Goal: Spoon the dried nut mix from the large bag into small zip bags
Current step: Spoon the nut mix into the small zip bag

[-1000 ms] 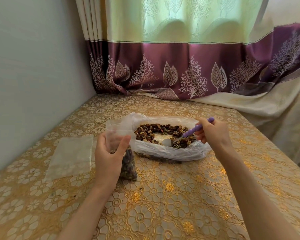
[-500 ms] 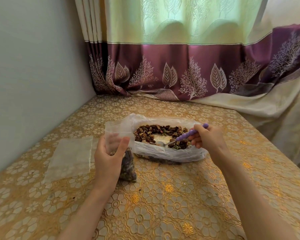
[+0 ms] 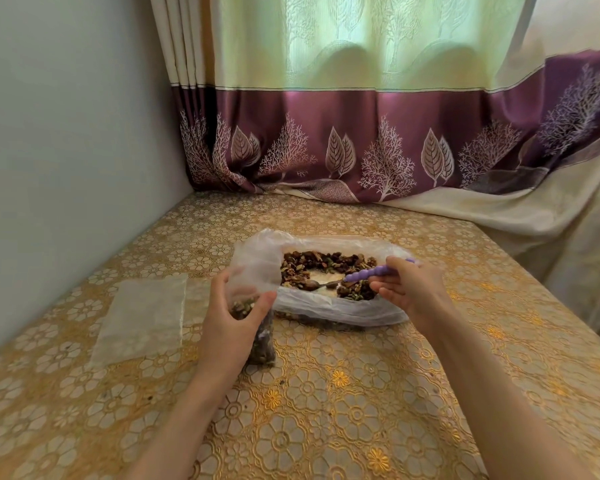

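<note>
Large bag (image 3: 340, 311): lying flat on the table (image 3: 361, 410), mouth rolled wide so the nut mix (image 3: 326, 263) is reachable. Small zip bag (image 3: 257, 306): upright just beside it, partly filled, left hand (image 3: 229, 323) curled round its neck, thumb and fingers apart to keep the mouth open. Spoon (image 3: 347, 280): purple handle pinched by right hand (image 3: 409, 289), bowl low among the mix, apparently loading. Spare zip bags (image 3: 142, 317): flat, left, awaiting filling.

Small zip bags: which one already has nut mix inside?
The small zip bag held upright by the left hand; the other zip bag lies flat, apparently empty.
</note>
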A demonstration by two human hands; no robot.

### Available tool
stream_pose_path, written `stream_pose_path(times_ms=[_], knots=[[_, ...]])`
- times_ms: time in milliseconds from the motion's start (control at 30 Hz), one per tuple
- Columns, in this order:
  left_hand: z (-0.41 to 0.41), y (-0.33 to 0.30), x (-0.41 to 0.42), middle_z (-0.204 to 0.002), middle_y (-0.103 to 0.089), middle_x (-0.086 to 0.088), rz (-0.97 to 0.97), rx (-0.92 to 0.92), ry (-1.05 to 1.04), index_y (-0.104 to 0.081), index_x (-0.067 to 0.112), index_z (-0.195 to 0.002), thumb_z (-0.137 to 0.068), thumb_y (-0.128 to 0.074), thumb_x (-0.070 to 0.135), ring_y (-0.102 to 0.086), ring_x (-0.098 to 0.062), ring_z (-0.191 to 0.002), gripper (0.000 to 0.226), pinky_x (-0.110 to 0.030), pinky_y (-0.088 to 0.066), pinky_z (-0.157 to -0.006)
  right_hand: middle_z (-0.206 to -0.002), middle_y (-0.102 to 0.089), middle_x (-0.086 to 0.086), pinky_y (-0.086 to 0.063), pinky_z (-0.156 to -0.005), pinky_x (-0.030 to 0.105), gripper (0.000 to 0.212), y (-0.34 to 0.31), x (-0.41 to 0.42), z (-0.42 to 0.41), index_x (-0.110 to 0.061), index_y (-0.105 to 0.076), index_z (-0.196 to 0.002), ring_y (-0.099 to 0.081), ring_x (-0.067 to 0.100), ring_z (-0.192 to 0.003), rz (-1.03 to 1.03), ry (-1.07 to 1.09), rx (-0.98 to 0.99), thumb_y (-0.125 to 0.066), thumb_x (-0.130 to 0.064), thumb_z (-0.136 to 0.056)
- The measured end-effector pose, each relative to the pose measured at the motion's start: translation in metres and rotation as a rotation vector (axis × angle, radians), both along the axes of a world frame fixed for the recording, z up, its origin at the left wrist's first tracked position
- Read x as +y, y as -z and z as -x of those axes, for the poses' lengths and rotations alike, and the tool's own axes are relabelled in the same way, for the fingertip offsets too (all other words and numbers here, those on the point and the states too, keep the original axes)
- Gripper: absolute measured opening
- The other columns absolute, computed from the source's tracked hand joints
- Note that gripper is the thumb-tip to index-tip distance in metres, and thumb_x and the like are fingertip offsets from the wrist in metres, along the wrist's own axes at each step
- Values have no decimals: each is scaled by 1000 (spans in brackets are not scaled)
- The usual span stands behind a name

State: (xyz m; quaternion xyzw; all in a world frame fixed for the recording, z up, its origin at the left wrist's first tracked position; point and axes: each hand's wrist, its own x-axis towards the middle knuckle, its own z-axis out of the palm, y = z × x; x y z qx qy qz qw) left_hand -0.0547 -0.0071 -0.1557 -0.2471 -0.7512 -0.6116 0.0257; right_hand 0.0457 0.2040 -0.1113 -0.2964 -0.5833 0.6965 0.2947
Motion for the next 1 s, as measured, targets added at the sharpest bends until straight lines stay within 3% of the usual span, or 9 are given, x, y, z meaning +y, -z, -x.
stream_pose_path(times_ms=[133, 267, 333, 400, 433, 567, 667, 867, 1000], knots=[[2, 3, -1, -107, -60, 17, 20, -5, 16, -32, 39, -128, -74, -65, 50, -47, 8, -101, 64, -21, -29, -87, -62, -71, 12, -52, -46, 16, 34, -1, 0, 1, 1, -64, -69, -65, 11, -50, 26, -59, -12, -47, -9, -96], [5, 5, 0, -127, -46, 17, 28, -11, 21, -35, 25, -134, -72, -65, 51, -39, 1, -114, 74, -6, -28, -71, -66, -72, 12, -52, -46, 17, 32, 0, -3, 3, 0, -64, -71, -66, 12, -52, 61, -88, -21, -47, -10, -97], [4, 4, 0, -123, -50, 17, 36, -9, 22, -37, 23, -133, -71, -64, 52, -42, 9, -107, 73, -4, -31, -68, -73, -73, 15, -52, -47, 16, 32, -1, -3, 3, -1, -63, -72, -65, 12, -53, 75, -99, 1, -45, -9, -97], [3, 2, 0, -112, -49, 27, 39, 5, 17, -40, 22, -129, -70, -63, 53, -42, 25, -93, 71, 0, -33, -66, -78, -74, 16, -51, -48, 16, 33, -2, -4, 2, -1, -63, -72, -65, 12, -55, 83, -100, 16, -44, -9, -97], [3, 2, 0, -109, -46, 31, 42, 10, 11, -41, 23, -128, -69, -63, 54, -41, 27, -91, 71, -1, -33, -66, -76, -74, 15, -51, -49, 16, 33, -3, -4, 1, -2, -63, -72, -65, 11, -55, 87, -90, 22, -44, -9, -97], [3, 1, -1, -102, -48, 35, 68, 7, -8, -43, 29, -124, -69, -62, 56, -44, 12, -99, 64, -12, -29, -79, -62, -71, 7, -51, -48, 15, 31, -11, -6, -1, -1, -63, -74, -63, 9, -51, 74, -41, 85, -45, -11, -98], [2, 1, -1, -90, -54, 41, 73, 12, -1, -44, 31, -118, -72, -64, 51, -40, 28, -92, 54, -17, -28, -82, -63, -70, 8, -52, -49, 16, 29, -21, -10, -3, 0, -63, -78, -63, 11, -53, 34, -17, 167, -48, -15, -98], [2, 0, -1, -99, -52, 27, 52, -1, -11, -47, 32, -114, -64, -60, 58, -46, 1, -102, 57, -8, -28, -76, -67, -70, 8, -52, -52, 17, 31, -45, -30, -8, -2, -65, -80, -65, 12, -58, -61, -93, 281, -49, -21, -98], [2, 1, -1, -105, -51, 22, 46, -3, -11, -47, 33, -114, -65, -60, 58, -44, -2, -105, 57, -7, -28, -75, -66, -71, 5, -51, -54, 17, 31, -55, -48, -10, -4, -66, -76, -64, 12, -60, -205, -187, 303, -48, -18, -98]])
